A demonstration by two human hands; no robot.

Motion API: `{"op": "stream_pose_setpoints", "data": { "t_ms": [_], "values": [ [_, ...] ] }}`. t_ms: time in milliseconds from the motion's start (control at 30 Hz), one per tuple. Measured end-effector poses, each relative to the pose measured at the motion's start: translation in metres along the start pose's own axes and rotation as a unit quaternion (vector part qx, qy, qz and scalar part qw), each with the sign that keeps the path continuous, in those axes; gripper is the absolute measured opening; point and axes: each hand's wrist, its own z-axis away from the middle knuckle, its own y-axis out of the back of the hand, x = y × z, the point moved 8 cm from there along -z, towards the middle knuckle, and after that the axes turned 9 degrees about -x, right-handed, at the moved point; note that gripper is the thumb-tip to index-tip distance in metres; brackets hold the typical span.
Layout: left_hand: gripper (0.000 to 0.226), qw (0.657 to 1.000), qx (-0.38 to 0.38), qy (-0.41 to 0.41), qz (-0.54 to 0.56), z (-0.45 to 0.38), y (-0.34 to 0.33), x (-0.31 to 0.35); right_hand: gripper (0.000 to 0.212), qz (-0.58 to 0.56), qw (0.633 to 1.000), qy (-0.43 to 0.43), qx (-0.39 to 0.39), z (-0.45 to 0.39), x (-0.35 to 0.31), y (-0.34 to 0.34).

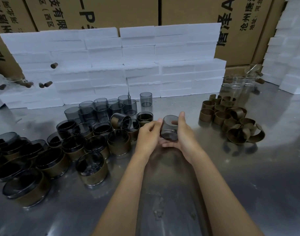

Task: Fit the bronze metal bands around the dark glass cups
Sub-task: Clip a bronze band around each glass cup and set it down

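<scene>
Nearest the lens, your two bare forearms reach forward over the grey metal worktop (248, 167). Between them, your right hand (183, 133) cradles a dark glass cup (169, 128), tilted with its mouth turned away from you, fingers curled beneath its base and thumb raised along its far side; this grip is closed round the cup. Your left hand (148, 133) touches the cup's left wall, fingers loosely curled. To the left stand banded cups (93, 167), each wrapped by a bronze band; behind them, unbanded dark cups (101, 108). To the right lies a heap of loose bronze bands (231, 120), with clear glasses (239, 84) beyond. Farthest back, white foam blocks (128, 65) are stacked before printed cardboard cartons (188, 11).
</scene>
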Motion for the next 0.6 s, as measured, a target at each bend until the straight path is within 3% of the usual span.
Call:
{"op": "stream_pose_setpoints", "data": {
  "t_ms": [167, 333, 433, 500, 600],
  "values": [
    [0.028, 1.000, 0.021, 0.003, 0.002, 0.001, -0.002, 0.001, 0.065, 0.168, 0.982, 0.073, 0.042, -0.004, -0.007, 0.007],
    [0.038, 0.999, -0.005, 0.028, 0.033, 0.004, -0.008, -0.003, 0.039, 0.289, 0.937, 0.177, 0.082, 0.004, -0.026, 0.006],
    [0.045, 0.994, 0.014, 0.051, 0.098, 0.004, -0.002, -0.007, 0.041, 0.277, 0.941, 0.176, 0.078, 0.004, -0.025, 0.006],
    [0.050, 0.986, 0.026, 0.063, 0.152, 0.004, 0.001, -0.010, 0.057, 0.220, 0.963, 0.133, 0.080, 0.001, -0.021, 0.010],
    [0.050, 0.969, -0.030, 0.065, 0.236, 0.002, -0.010, -0.008, 0.079, 0.137, 0.988, 0.052, 0.054, 0.000, -0.011, 0.010]
  ]
}}
